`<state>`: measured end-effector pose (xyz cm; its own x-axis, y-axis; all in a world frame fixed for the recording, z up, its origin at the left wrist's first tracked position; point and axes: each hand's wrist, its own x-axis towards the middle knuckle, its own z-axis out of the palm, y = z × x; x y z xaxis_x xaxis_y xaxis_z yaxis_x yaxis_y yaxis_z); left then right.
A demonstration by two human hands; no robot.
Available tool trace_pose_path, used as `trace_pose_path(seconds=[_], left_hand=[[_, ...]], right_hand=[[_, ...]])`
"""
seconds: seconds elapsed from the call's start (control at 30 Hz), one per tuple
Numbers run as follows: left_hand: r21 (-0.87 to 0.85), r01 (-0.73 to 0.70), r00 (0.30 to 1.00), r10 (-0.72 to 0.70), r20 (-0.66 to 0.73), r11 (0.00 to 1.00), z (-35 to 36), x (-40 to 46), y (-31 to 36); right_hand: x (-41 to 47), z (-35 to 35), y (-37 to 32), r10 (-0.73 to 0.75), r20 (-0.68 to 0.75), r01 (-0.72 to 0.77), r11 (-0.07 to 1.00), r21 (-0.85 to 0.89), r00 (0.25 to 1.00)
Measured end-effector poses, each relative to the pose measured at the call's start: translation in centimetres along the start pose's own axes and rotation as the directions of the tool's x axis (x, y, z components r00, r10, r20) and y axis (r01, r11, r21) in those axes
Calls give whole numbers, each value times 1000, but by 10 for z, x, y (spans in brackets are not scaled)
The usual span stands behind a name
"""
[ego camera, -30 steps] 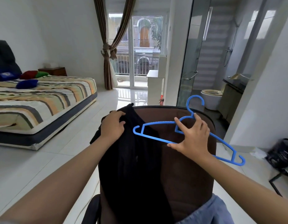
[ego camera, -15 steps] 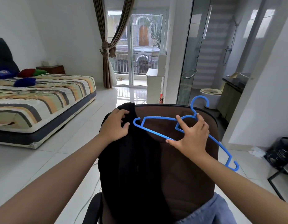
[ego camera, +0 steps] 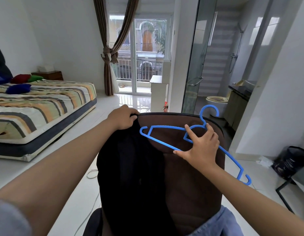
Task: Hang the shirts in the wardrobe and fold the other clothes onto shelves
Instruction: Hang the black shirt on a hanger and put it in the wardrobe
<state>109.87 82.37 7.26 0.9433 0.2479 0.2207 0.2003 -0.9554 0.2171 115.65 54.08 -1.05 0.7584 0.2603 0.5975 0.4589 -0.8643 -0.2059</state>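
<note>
Shirt first: the black shirt [ego camera: 130, 176] hangs down the left side of the brown chair back [ego camera: 187, 176], right in front of the person. A blue cloth [ego camera: 221, 225] lies at the bottom of the chair back, to the right.

Just above, the left hand [ego camera: 122, 119] sits at the top left corner of the chair back. Its fingers curl round the top of the shirt and grip it. A second ago this hand was lower on the shirt; now it has moved up to the chair's top edge and bunches the cloth there. That looks like getting the neck ready.

The right hand [ego camera: 201, 147] holds the blue hanger [ego camera: 164, 130] in front of the chair back, with fingers pinching the middle near the hook. The hanger has tipped more, so its left end is up near the shirt and its right end points down past the chair's right side. I think the hanger's end goes into the shirt next.

Far behind the chair, to the left, is a striped bed [ego camera: 45, 106].
</note>
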Motion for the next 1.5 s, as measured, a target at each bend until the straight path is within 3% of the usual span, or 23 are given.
trace_pose_path(seconds=[0.1,0.23,0.33,0.53,0.63,0.8,0.97,1.3,1.5], left_hand=[[-89,30,995,-38,-96,996,-2,2,0],[-364,111,961,-194,-199,925,2,1,-5],[-483,114,954,-231,-189,868,2,2,-5],[-546,95,980,-175,-96,832,-11,0,-8],[-487,99,985,-156,-77,868,-16,-4,-5],[-131,132,990,-125,65,982,-30,-6,3],[90,63,984,-77,160,994,-40,-16,4],[-104,72,978,-50,201,992,-86,-70,44],[-109,112,988,-99,115,988,-125,-105,104]], right_hand=[[-2,2,1,1,-12,-1,1000,19,1000],[-3,6,1,2,-32,-1,999,46,999],[-4,8,2,4,-31,-2,999,44,1000],[-4,10,3,-4,-38,6,999,40,999],[-5,9,2,-12,-46,14,999,36,999],[-7,5,-3,-42,-38,43,999,26,998],[-13,-3,-9,-62,-47,65,995,72,997],[-21,-58,-23,-99,-195,122,986,114,976],[-24,-109,-40,-123,-256,162,977,138,959]])
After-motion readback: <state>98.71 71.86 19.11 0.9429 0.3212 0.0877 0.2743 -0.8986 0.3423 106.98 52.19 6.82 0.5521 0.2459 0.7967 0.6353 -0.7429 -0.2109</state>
